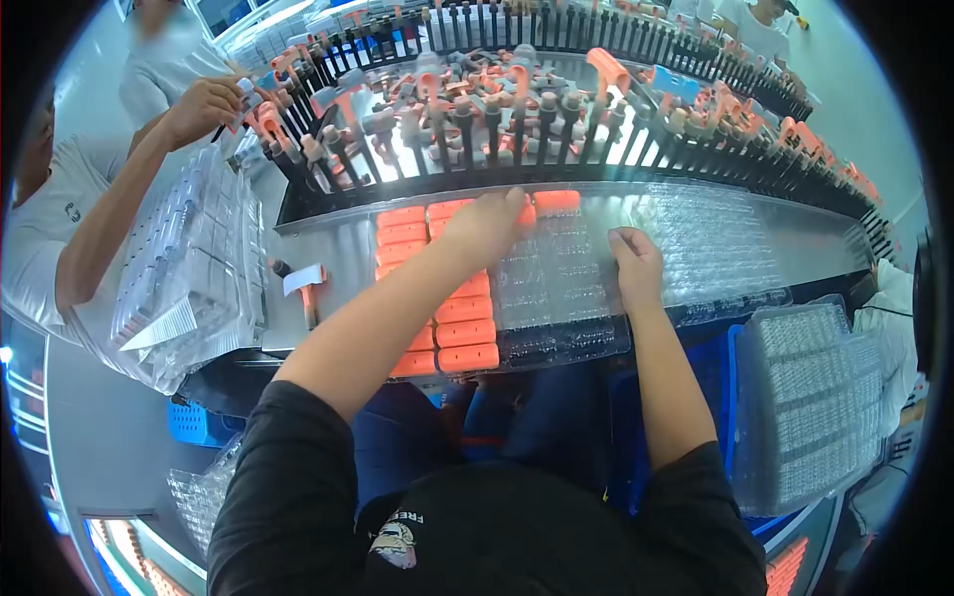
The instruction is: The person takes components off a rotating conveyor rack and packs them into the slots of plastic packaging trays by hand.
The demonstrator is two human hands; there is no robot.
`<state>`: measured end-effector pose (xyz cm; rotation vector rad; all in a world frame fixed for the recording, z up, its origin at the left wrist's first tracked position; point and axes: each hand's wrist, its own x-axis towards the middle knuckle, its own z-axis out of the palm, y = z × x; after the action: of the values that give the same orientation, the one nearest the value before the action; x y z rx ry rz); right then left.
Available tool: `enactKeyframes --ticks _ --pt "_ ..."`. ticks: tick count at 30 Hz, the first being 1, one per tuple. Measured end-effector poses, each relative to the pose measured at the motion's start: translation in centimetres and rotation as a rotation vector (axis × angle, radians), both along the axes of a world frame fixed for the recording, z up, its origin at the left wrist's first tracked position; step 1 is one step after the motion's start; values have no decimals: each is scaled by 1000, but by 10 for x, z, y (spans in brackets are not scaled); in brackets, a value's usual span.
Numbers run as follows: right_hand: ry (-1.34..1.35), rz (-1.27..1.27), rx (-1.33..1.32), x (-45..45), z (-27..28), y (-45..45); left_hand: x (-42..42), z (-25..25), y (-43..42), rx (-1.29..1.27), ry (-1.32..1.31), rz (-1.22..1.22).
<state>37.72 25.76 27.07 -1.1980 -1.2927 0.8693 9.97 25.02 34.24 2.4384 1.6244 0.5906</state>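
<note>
My left hand (484, 230) is closed on an orange part (527, 215) at the top of a clear plastic tray (522, 273). Columns of orange parts (468, 332) fill the tray's left side, and one more orange part (556, 200) lies in its top row, just right of my left hand. Beside the tray's right edge, my right hand (636, 263) has its thumb and fingers curled together; what it holds, if anything, is too small to make out.
Black pegs with orange and grey parts (462, 119) line a lit bin ahead. Stacked clear trays stand left (189, 258) and right (815, 407). A tagged orange piece (310, 293) lies left. A co-worker's hand (206, 111) reaches the rack at upper left.
</note>
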Motion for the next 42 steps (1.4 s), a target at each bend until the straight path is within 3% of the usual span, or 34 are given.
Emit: enactKeyframes --ticks 2,5,7,8,11,12,14,15,18,21,24,30,32,33,35,36,37,38,42 --pt "-20 -6 -16 1 0 -3 -1 -24 8 211 -106 -35" --pt "-5 -21 -12 1 -1 -7 -4 -45 24 564 -26 -177" --pt "20 -19 -4 0 0 -6 -2 -33 18 484 -84 -185" --pt "30 -15 -7 0 1 -7 1 -11 10 441 -111 -186" --pt "40 -6 -15 -2 4 -4 22 85 -13 134 -73 212" --pt "32 -4 -22 0 3 -4 25 91 2 427 -415 266" --pt "15 -6 -6 -1 -2 1 16 125 41 410 -686 382" --pt "3 -9 5 -1 -4 4 4 136 68 252 -748 406" --pt "26 -4 27 -3 -9 5 -30 182 118 -379 -154 245" --pt "-23 11 44 -1 -7 5 -66 186 145 -519 -71 -7" --pt "-27 30 -9 -1 0 1 -77 205 134 -371 289 61" --pt "-131 -23 75 0 -6 4 -71 232 60 -12 458 17" --pt "-115 -30 40 -1 2 1 -44 225 20 32 453 -3" --pt "-104 -27 23 -5 3 -1 -10 231 -19 -168 338 47" --pt "-62 -20 45 -7 1 -2 -2 181 -27 -119 366 -49" --pt "-46 -16 59 -7 1 -1 2 162 -24 -227 388 -80" --pt "-65 -20 72 -7 2 0 -6 114 -5 -167 241 -197" --pt "-85 -28 87 -7 0 0 6 102 -10 -227 230 -132" --pt "-132 -43 69 -4 0 1 2 13 1 -63 58 -117"
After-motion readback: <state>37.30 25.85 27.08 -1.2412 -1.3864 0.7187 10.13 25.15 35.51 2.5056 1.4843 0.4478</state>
